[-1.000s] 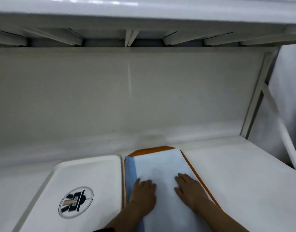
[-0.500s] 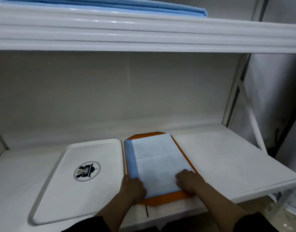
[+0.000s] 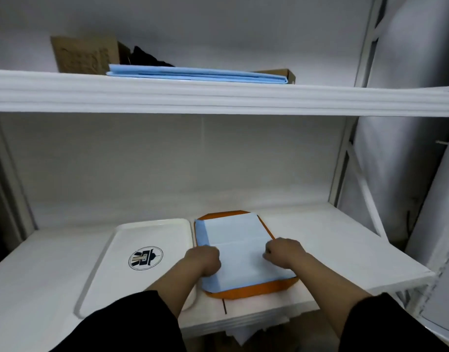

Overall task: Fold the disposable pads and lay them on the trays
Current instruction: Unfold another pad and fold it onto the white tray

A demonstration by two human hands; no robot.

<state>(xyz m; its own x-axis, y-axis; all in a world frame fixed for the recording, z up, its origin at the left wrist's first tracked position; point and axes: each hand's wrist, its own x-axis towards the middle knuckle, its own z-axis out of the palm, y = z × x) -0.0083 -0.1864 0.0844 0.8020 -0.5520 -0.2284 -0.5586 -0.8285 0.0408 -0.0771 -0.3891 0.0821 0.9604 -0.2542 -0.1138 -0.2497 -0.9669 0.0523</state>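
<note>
A folded blue disposable pad [image 3: 239,247] lies on an orange tray [image 3: 253,290] on the lower shelf. My left hand [image 3: 204,260] rests on the pad's left edge with its fingers curled under. On the pad's right side sits my right hand [image 3: 285,252], fingers curled too, their tips touching the pad. Whether either hand pinches the pad is hidden. A white tray [image 3: 147,235] with a round dark logo lies bare just left of the orange one. More folded blue pads [image 3: 198,74] are stacked on the upper shelf.
The upper shelf's white front edge [image 3: 218,97] juts out above the work area. Cardboard boxes [image 3: 85,54] stand behind the pad stack. A white upright post [image 3: 345,158] bounds the lower shelf at the right; the shelf's bare surface [image 3: 332,240] extends to it.
The view has pulled back and upward, bringing the upper shelf and its pad stack into sight. Both hands went from flat on the pad to curled.
</note>
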